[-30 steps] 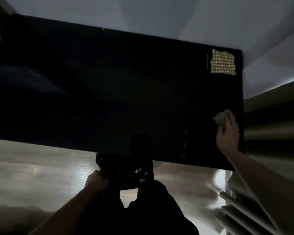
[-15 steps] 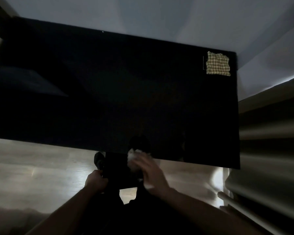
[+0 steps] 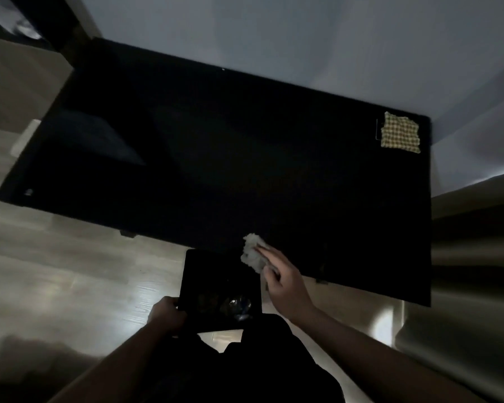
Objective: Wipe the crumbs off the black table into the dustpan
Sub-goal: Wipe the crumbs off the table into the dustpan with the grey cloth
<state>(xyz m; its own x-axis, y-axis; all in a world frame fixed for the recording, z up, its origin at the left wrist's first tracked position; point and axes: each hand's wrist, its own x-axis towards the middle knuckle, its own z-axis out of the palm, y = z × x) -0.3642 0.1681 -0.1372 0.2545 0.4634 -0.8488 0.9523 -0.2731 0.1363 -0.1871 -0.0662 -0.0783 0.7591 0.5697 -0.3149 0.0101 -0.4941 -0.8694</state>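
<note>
While left hand (image 3: 167,315) holds dustpan (image 3: 216,274), right hand (image 3: 285,282) stays there with rag (image 3: 252,251).

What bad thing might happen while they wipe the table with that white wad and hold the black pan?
1. The dustpan sits just below the near edge of the black table, held only by the left hand at one side. If it tips or drifts, crumbs may fall to the floor.
2. The right hand holds the crumpled wipe at the pan's right edge, so a sweep might miss it.
3. It is dark, so crumbs are hard to see.
</note>
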